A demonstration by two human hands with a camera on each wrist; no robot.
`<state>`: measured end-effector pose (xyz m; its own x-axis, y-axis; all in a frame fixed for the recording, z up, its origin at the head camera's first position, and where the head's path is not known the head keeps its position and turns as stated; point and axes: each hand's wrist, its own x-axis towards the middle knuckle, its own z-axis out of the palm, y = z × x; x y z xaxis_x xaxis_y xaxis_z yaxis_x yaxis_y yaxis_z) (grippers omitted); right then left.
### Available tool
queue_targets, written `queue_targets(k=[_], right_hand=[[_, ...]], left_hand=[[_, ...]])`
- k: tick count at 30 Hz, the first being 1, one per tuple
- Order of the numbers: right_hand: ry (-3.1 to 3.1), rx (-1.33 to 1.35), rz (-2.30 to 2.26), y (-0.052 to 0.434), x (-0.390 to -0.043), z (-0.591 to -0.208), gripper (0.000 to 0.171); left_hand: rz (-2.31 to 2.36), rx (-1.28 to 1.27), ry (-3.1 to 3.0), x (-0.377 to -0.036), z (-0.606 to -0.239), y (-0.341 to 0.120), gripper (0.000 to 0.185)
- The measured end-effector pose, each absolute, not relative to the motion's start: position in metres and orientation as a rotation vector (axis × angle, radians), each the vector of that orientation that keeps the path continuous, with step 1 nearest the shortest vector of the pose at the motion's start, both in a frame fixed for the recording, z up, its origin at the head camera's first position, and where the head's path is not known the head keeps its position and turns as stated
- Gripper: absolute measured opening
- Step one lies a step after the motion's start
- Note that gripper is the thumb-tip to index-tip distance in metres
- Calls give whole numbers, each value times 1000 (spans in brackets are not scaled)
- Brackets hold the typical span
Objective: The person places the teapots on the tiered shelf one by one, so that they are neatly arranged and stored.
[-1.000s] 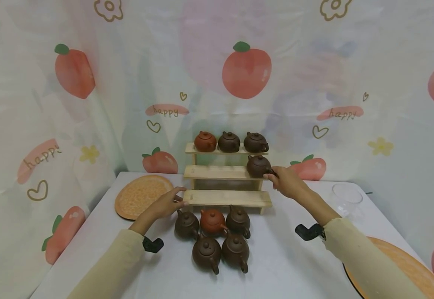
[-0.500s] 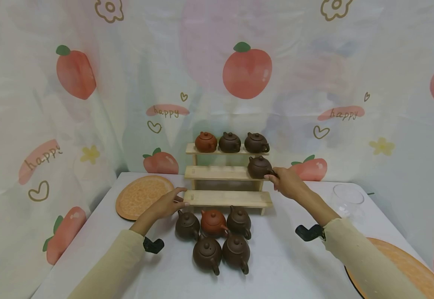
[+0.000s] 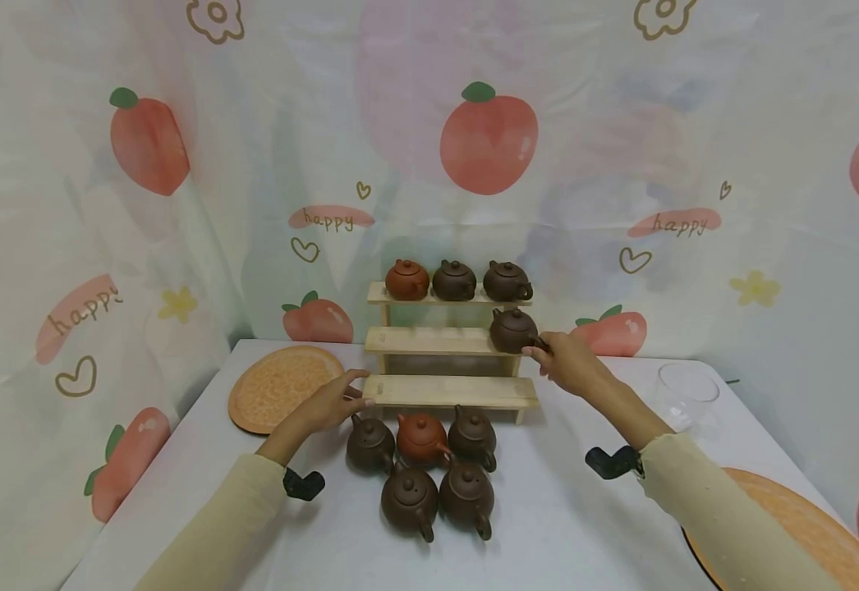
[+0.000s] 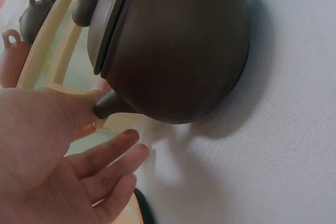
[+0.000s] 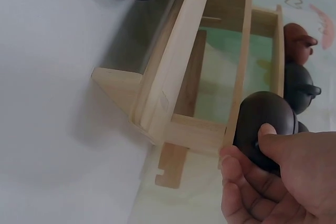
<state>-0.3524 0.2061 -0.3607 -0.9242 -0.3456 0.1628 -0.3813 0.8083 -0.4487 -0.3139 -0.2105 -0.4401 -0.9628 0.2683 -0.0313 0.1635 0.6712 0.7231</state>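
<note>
My right hand point(image 3: 573, 361) pinches the handle of a dark brown teapot point(image 3: 512, 330) at the right end of the middle tier of a wooden display stand point(image 3: 444, 341). In the right wrist view, that hand's thumb lies against the dark teapot point(image 5: 265, 121). My left hand point(image 3: 329, 402) holds the left end of the lowest tier between thumb and index finger, its other fingers loose. Close beside it in the left wrist view is a big brown teapot point(image 4: 173, 45), whose spout hides part of the grip. A reddish teapot point(image 3: 406, 281) and two dark ones line the top tier.
In front of the stand, several brown teapots point(image 3: 409, 497) and one reddish teapot point(image 3: 421, 437) crowd together on the white table. A round orange-brown mat point(image 3: 282, 390) lies at left, another mat point(image 3: 806, 525) under the right sleeve. A clear glass vessel point(image 3: 686, 390) stands back right.
</note>
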Motion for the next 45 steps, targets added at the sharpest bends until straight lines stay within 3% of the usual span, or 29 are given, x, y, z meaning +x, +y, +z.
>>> queue_targets(k=[8,20,26,34,45], right_hand=[[-2906,575,774,210,-352,-367,31],[-3240,508,602,219,-326,-377,48],[-3301,603,765,203,-300,-401,44],[-3194,920,964,176,-271,-421,47],[-3084,902,946,168,-254,-434,42]], left_hand=[[1166,378,2757,-314,-442,-211,55],[1141,352,2765,-315,-438,-209,55],[1152,363,2757,-314,-440,-209,55],[1146,355,2755,-315,-441,-209,55],[1140,365,2767,-315,-440,-208,55]])
